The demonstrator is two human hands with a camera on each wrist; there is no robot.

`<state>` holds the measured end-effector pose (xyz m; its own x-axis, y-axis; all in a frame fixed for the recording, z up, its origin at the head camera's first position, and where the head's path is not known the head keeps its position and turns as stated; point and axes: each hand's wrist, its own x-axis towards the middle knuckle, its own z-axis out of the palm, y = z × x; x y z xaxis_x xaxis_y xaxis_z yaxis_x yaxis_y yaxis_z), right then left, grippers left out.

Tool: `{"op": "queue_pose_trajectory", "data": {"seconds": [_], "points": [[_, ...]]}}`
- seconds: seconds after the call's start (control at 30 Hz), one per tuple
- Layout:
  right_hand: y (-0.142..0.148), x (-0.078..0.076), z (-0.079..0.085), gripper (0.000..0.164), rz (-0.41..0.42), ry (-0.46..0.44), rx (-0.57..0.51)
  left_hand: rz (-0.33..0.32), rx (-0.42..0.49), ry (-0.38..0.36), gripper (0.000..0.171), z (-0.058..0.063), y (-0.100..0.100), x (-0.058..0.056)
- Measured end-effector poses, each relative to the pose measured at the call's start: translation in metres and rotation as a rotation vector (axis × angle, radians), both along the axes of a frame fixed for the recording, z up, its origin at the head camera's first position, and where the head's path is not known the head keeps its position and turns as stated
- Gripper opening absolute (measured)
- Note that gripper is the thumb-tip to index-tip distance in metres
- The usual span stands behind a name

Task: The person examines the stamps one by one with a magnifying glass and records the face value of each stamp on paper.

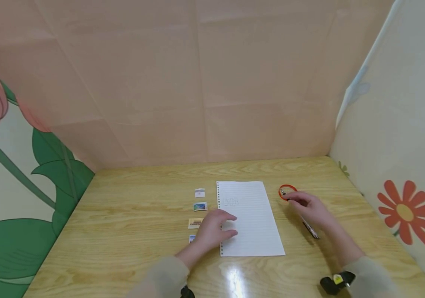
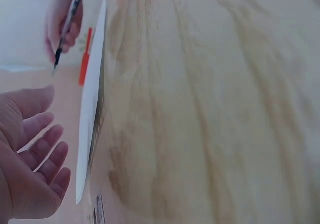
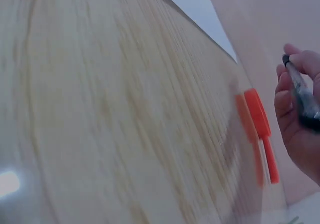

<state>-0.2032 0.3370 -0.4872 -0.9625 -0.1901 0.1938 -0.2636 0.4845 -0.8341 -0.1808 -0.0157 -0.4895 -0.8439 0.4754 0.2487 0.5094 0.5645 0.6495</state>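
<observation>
My right hand (image 1: pixel 311 210) grips a pen (image 1: pixel 311 229) above the right part of the table. In the left wrist view the pen (image 2: pixel 68 26) points its dark tip downward, apart from the paper. Under that hand lies a round, red-rimmed magnifying glass (image 1: pixel 287 186), its handle showing in the right wrist view (image 3: pixel 270 161). A lined, hole-punched sheet of paper (image 1: pixel 251 223) bears faint outlined marks near its upper left. Over the sheet's left edge is my left hand (image 1: pixel 214 229), fingers spread and loosely bent, holding nothing.
Several small stamp-like pictures, among them a green-blue one (image 1: pixel 200 206) and a pale one (image 1: pixel 199 193), stand in a column left of the paper; my left hand partly covers the lower ones. A pinkish wall covering (image 1: pixel 197 91) rises behind the wooden table (image 1: pixel 134 223).
</observation>
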Motion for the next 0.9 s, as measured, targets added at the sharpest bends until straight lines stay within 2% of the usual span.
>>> {"op": "queue_pose_trajectory", "data": {"seconds": [0.17, 0.33, 0.43, 0.57, 0.67, 0.83, 0.9], "points": [[-0.014, -0.009, -0.008, 0.033, 0.054, -0.093, -0.145, -0.025, -0.048, 0.037, 0.039, -0.003, 0.007, 0.002], [-0.028, -0.015, -0.012, 0.036, 0.108, -0.219, -0.401, -0.036, -0.098, 0.038, 0.048, -0.005, 0.011, 0.004], [-0.034, -0.016, -0.015, 0.036, 0.158, -0.245, -0.503, -0.034, -0.135, 0.038, 0.055, -0.004, 0.013, 0.005], [-0.041, -0.020, -0.020, 0.037, 0.232, -0.190, -0.518, -0.033, -0.185, 0.045, 0.061, -0.003, 0.015, 0.005], [-0.048, -0.022, -0.022, 0.039, 0.245, -0.140, -0.518, -0.044, -0.197, 0.057, 0.063, -0.004, 0.017, 0.005], [-0.061, -0.022, -0.018, 0.035, 0.143, -0.070, -0.434, -0.052, -0.230, 0.097, 0.064, -0.006, 0.022, 0.004], [-0.066, -0.022, -0.017, 0.034, 0.118, -0.065, -0.431, -0.050, -0.251, 0.112, 0.065, -0.006, 0.024, 0.003]]}}
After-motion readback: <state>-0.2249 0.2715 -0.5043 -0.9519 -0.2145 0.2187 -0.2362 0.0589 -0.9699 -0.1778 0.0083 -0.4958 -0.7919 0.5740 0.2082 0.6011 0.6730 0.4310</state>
